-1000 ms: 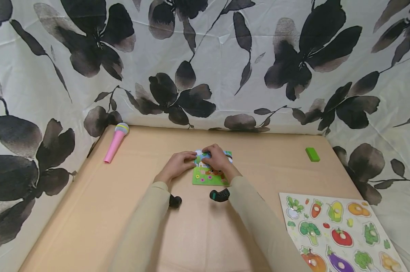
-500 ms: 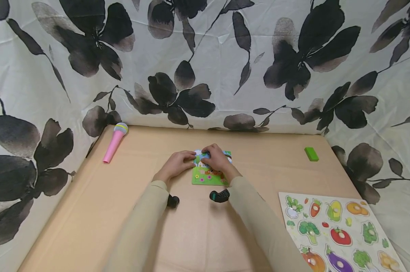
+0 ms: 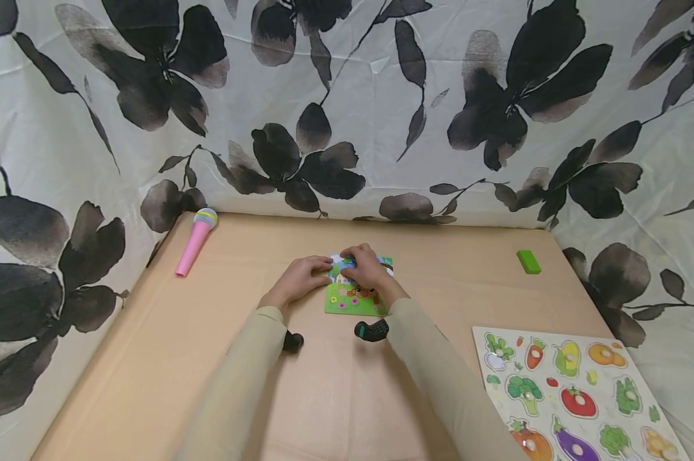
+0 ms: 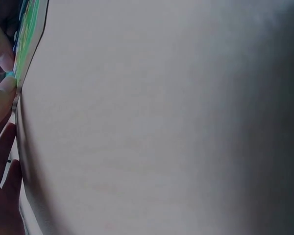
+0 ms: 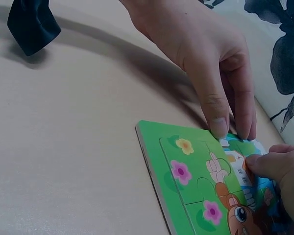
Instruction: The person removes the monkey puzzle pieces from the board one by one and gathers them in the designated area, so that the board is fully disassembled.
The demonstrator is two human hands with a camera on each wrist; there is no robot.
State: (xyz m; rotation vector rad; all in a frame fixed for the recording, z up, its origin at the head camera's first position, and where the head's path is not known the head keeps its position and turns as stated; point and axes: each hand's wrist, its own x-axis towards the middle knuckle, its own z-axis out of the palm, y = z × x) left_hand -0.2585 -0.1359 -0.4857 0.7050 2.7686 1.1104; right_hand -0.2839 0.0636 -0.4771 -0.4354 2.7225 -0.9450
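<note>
A small jigsaw puzzle (image 3: 353, 302) lies mid-table, green with flowers and a brown animal in its near part, blue with a house farther back. My left hand (image 3: 301, 278) rests at its left side; in the right wrist view the left thumb and fingertips (image 5: 219, 128) touch the puzzle's rim. Over the blue part, my right hand (image 3: 370, 269) has thumb and bent index finger set on a puzzle piece, mostly covered by the hand. The right thumb (image 5: 257, 164) lies on the house picture. In the left wrist view only the puzzle's edge (image 4: 36, 34) and some fingers show.
A pink toy microphone (image 3: 194, 243) lies at the back left. On the right are a green block (image 3: 529, 262) and a white vegetable picture board (image 3: 543, 378). Black wrist devices (image 3: 372, 331) hang beneath both forearms. A floral cloth (image 3: 376, 173) borders the table's back.
</note>
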